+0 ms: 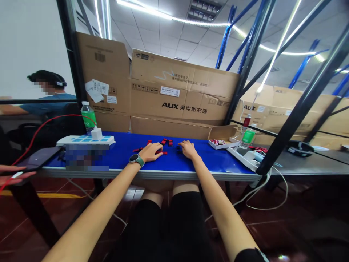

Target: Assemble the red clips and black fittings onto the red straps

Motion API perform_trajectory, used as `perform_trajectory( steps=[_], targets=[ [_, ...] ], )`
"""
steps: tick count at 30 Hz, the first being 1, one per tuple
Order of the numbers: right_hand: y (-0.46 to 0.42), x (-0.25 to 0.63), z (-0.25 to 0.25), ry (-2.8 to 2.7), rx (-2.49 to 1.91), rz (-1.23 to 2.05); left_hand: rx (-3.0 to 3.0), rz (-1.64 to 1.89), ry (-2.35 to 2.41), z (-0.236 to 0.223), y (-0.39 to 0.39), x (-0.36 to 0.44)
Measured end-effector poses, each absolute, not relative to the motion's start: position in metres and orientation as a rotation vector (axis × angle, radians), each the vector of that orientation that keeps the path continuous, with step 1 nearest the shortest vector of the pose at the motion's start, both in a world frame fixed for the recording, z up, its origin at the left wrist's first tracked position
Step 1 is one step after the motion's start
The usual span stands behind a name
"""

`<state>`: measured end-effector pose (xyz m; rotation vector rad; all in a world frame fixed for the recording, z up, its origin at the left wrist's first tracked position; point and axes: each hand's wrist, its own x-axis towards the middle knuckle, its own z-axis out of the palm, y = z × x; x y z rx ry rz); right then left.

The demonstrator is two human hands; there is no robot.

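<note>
My left hand (149,152), with a round watch (134,158) on its wrist, lies low over the blue tabletop (128,140). Its fingers are apart, among small red and black strap-like pieces; one red piece (165,153) shows by the thumb, and another (137,149) is partly hidden behind the hand. More red and black pieces (167,142) lie just beyond, between the hands. The fingers of my right hand (188,149) are bent together at a small dark piece (178,148), whose kind I cannot make out.
At the right stand an open cardboard box (222,142) with small items, a power strip (242,160) and a green-labelled bottle (248,136). Left are another power strip (84,140), a bottle (88,118) and a person (51,94). Cardboard (182,94) walls the back; rack posts (289,98) slant upward.
</note>
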<state>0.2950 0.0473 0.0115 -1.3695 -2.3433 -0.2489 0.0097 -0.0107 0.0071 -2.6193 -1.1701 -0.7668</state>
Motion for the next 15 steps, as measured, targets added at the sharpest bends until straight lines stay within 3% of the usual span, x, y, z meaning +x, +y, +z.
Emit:
perform_trajectory(
  steps=[3,9,12,15],
  targets=[
    [0.041,0.290,0.016,-2.265,-1.439,-0.271,-2.705,-0.792,-1.117,0.006,-0.009,0.009],
    [0.035,0.323,0.019,-1.574,-1.844,-0.169,-2.678,-0.795,-1.224,0.001,-0.004,0.008],
    [0.036,0.338,0.015,-1.581,-2.000,0.109,-2.668,-0.799,-1.217,-0.002,-0.001,0.008],
    [0.034,0.342,0.007,-1.735,-1.959,0.168,-2.683,-0.768,-1.226,-0.002,0.000,0.008]
  ],
)
